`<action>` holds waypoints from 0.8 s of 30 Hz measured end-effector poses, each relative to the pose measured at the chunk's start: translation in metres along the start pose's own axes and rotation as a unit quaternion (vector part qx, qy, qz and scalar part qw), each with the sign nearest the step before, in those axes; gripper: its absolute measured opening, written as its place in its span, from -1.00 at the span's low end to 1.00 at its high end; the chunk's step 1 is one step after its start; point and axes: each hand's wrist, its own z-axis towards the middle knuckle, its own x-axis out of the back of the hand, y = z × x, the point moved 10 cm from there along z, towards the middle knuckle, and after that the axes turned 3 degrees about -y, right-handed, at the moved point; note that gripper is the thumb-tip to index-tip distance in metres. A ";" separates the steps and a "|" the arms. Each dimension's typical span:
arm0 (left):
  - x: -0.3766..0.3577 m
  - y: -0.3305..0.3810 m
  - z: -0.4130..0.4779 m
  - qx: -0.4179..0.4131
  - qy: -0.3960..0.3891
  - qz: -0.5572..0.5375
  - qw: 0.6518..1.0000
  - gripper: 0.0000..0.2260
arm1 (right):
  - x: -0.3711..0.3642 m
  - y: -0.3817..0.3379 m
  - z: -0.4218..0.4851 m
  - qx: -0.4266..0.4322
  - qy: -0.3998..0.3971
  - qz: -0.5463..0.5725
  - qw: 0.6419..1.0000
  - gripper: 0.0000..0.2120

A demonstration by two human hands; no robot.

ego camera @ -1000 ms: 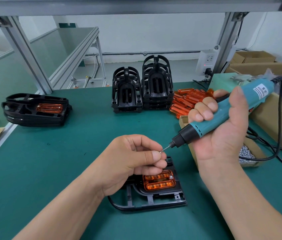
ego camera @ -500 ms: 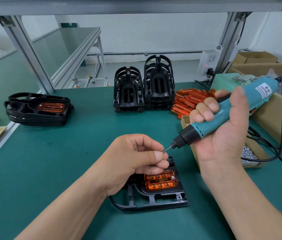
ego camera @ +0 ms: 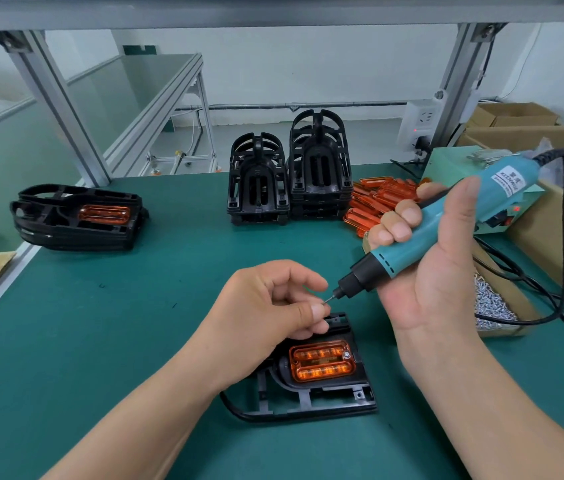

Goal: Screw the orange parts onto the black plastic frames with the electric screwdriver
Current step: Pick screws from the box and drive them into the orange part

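- Fingers (ego camera: 312,311) of left hand (ego camera: 266,317) are pinching tiny screw (ego camera: 324,302); right hand (ego camera: 436,271) is gripping teal electric screwdriver (ego camera: 446,220).
- At 6 o'clock, black plastic frame (ego camera: 325,400) is carrying ribbed translucent orange part (ego camera: 322,362).

Orange part (ego camera: 322,361) seated in flat black frame (ego camera: 311,400); teal screwdriver (ego camera: 432,233) tilted above.

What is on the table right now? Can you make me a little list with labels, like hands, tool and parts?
Left hand: pinches a small screw at the tool's tip
Right hand: grips the electric screwdriver, tilted, above the frame
In work: black frame flat on the green mat, orange part seated in it
Done pile: far left, orange piece on top
Empty frames: two stacks at the back
Loose orange parts: heap right of those stacks
Screw box: beside the right hand
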 end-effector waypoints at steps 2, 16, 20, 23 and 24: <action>-0.001 0.000 0.001 -0.009 -0.007 0.037 0.999 -0.79 | 0.001 0.001 0.001 -0.005 0.001 -0.001 1.000 -0.66; 0.034 0.003 0.003 0.006 -0.016 0.373 0.928 -0.81 | -0.028 0.029 -0.015 -0.063 -0.112 -0.057 0.990 -0.71; 0.027 -0.007 0.002 0.036 -0.081 0.424 0.901 -0.82 | -0.040 0.037 -0.022 -0.079 -0.162 -0.073 0.981 -0.63; 0.024 -0.010 0.001 0.046 -0.104 0.439 0.891 -0.81 | -0.045 0.041 -0.025 -0.090 -0.182 -0.080 0.976 -0.59; 0.024 -0.010 0.001 0.045 -0.106 0.438 0.892 -0.81 | -0.046 0.042 -0.026 -0.093 -0.186 -0.082 0.975 -0.59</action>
